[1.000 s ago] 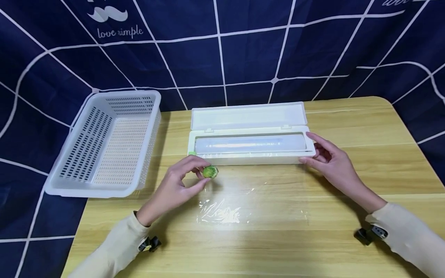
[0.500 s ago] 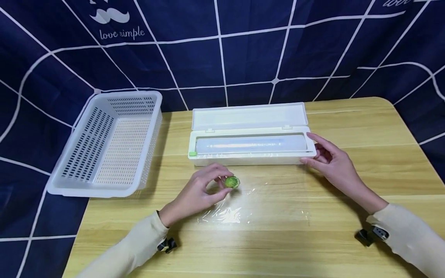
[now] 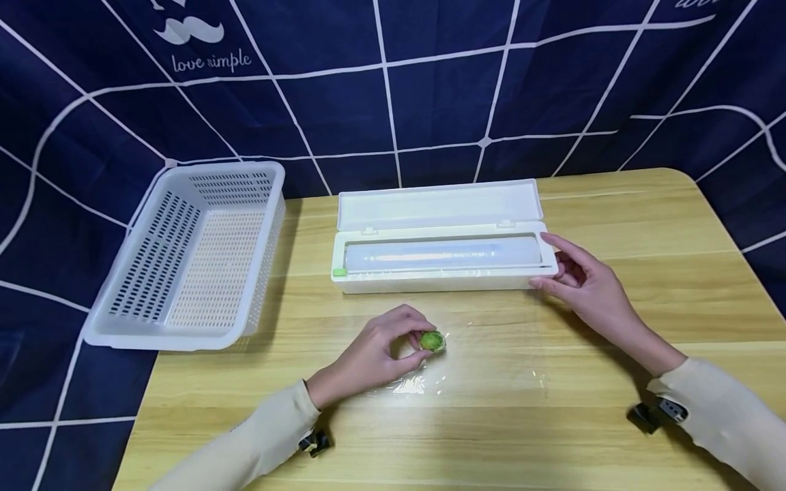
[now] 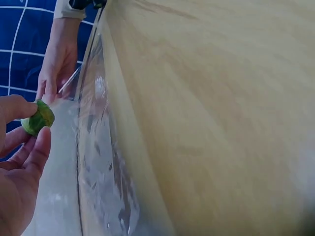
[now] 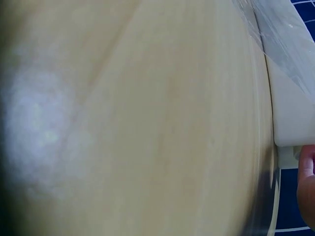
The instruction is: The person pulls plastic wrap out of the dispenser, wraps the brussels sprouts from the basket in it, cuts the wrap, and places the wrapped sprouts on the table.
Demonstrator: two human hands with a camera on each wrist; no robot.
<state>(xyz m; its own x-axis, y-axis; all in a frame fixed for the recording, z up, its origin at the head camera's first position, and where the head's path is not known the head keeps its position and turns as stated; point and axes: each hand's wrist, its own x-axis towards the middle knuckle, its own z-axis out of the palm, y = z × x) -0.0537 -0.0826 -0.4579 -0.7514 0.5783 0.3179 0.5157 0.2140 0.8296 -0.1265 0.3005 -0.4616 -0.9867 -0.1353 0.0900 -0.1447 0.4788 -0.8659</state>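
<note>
Between thumb and fingers, my left hand [image 3: 382,346] pinches a small round green Brussels sprout [image 3: 432,341], held over a clear sheet of cling film [image 3: 491,361]. The film spreads on the table in front of a long white cling film box [image 3: 442,281]. Its lid [image 3: 439,206] is tipped back, and a film roll [image 3: 442,254] lies inside. My right hand [image 3: 592,293] grips the box's right end, thumb at the front and index finger on top. In the left wrist view the sprout [image 4: 38,119] shows between thumb and fingertips. Only part of the right hand [image 5: 307,182] shows in the right wrist view.
A white slotted plastic basket [image 3: 260,286] stands at the left, overlapping the table's edge. A small green slider [image 3: 339,272] sits at the box's left front corner. Behind the wooden table [image 3: 491,450] hangs a dark blue cloth [image 3: 442,95] with white lines.
My left hand has moved right and towards me with the Brussels sprout, from the box's left front corner to over the film. The right hand has stayed on the box's end.
</note>
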